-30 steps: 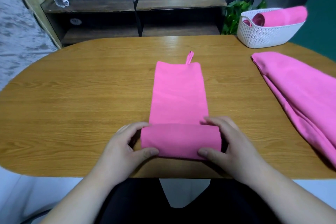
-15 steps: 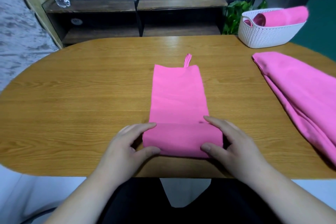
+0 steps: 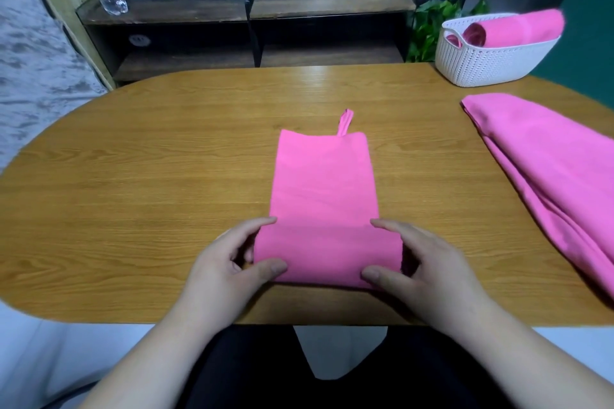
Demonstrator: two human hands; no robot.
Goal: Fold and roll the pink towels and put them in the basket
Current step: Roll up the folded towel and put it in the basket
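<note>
Pink towel [image 3: 324, 183] lies folded on the worktop [image 3: 133, 192], its long axis running straight away from you. Its rolled near end [image 3: 327, 256] lies crosswise between your left hand [image 3: 229, 262] and right hand [image 3: 428, 269]. Both grip it equally, thumbs nearside and fingers [image 3: 262, 222] curled over, so the unrolled length lies ahead of them.

Both bare forearms reach forward. The left hand [image 3: 229, 262] cups the left end of the towel roll [image 3: 327, 256], with its thumb on the near edge and its index finger stretched along the far edge. The right hand [image 3: 428, 266] mirrors it at the roll's right end (remaining fingers mostly hidden).
</note>
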